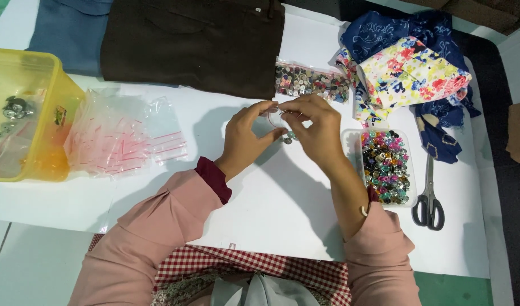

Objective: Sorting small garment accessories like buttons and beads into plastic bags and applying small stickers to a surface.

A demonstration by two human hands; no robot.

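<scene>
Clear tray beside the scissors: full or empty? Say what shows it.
Full. The clear tray is heaped with colourful buttons up to its rim, next to the scissors.

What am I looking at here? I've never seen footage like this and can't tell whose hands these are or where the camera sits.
One camera, worn on a person's head, looks down at their own hands over a white table. The left hand and right hand together pinch a small clear zip bag with a few buttons inside. Nearby lie a pile of empty zip bags, a yellow tub, a tray of colourful buttons, a bag of buttons, scissors, dark trousers and floral fabric.
</scene>
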